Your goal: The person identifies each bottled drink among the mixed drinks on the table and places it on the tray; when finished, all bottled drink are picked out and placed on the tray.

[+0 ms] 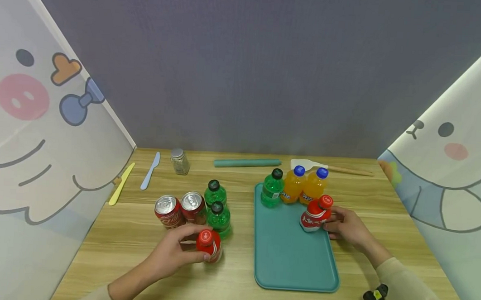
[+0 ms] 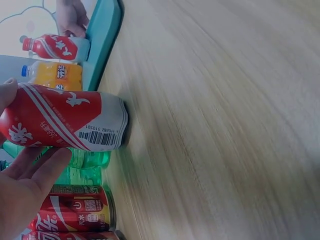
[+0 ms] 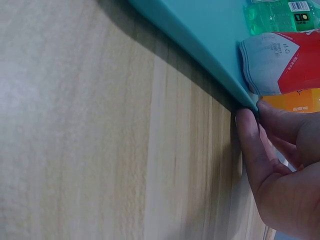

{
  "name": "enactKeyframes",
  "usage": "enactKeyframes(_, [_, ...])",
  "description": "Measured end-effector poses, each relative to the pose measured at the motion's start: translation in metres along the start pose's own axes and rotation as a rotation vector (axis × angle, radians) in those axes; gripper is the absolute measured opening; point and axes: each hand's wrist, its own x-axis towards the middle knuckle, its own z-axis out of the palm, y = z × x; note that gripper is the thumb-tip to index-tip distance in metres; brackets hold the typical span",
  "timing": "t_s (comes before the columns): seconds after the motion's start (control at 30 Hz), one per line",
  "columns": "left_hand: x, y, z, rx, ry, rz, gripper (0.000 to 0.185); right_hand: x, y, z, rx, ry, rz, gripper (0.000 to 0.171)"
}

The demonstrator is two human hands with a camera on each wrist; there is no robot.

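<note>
My left hand (image 1: pixel 175 251) holds a red-capped bottle (image 1: pixel 210 248) with a red and white label, thumb and fingers on opposite sides. Its base appears to meet the table in the left wrist view. Behind it stand two green bottles (image 1: pixel 219 219) and two red soda cans (image 1: pixel 194 207). On the right, my right hand (image 1: pixel 348 228) pinches the rim of a teal tray (image 1: pixel 296 261), thumb on the rim and fingers at its outer side in the right wrist view. Beside that hand, on the tray, is another red bottle (image 3: pixel 277 62); it looks tilted in the head view.
At the tray's far end stand a green bottle (image 1: pixel 273 189) and two orange drink bottles (image 1: pixel 293 184). Along the back lie a teal rod (image 1: pixel 247 163) and a spatula (image 1: pixel 332 168). A glass jar (image 1: pixel 180 162), a blue knife (image 1: pixel 151 170) and a yellow knife (image 1: pixel 121 184) are at left.
</note>
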Motion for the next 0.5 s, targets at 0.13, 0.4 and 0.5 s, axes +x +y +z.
enactKeyframes(0.13, [0.0,0.002,0.0,-0.011,-0.001,-0.007,0.052,-0.001,0.0,0.0,0.003,0.0,-0.005,0.058])
enactKeyframes(0.4, [0.002,0.012,0.004,-0.031,-0.003,-0.004,0.049,0.0,0.0,0.0,0.003,-0.006,0.001,0.057])
enactKeyframes(0.5, [0.003,0.02,0.006,-0.065,-0.029,0.015,0.049,0.0,0.0,0.0,0.007,-0.001,0.011,0.057])
